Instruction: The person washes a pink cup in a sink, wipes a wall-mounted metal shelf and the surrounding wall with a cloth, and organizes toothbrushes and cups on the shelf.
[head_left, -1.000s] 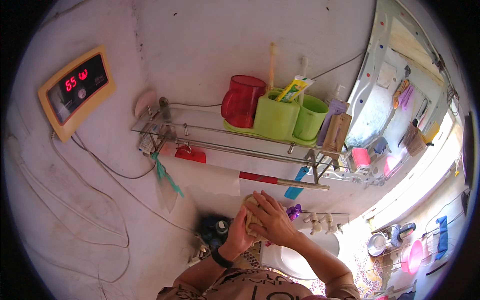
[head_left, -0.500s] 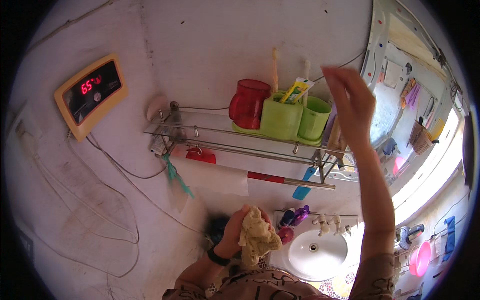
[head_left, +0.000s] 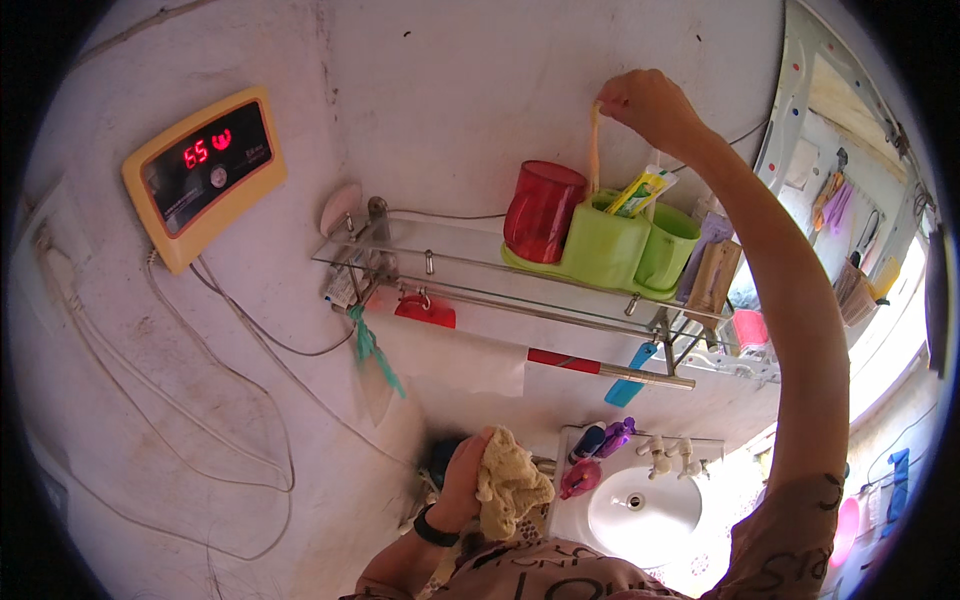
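Observation:
My left hand (head_left: 462, 483), with a dark band at the wrist, is closed round a crumpled beige cloth (head_left: 510, 482) low in front of me. Up above the glass shelf, my right hand (head_left: 645, 105) pinches the top of a pale orange toothbrush (head_left: 594, 160). The brush's lower end stands in a light green holder (head_left: 606, 245). A yellow and green toothpaste tube (head_left: 640, 192) leans in the same holder. A red cup (head_left: 543, 212) sits on its left and a green cup (head_left: 667, 248) on its right. My right fingers partly hide the brush's upper end.
The glass shelf (head_left: 480, 255) with metal rails juts from the wall. A white sink (head_left: 645, 510) with taps (head_left: 668, 456) lies below, bottles (head_left: 603, 440) beside it. A lit control panel (head_left: 205, 175) hangs at left with loose cables. A mirror (head_left: 800, 180) is at right.
My right hand has moved left and up from beside the green cup and taken hold of the toothbrush's top. My left hand keeps the cloth. The view has shifted slightly.

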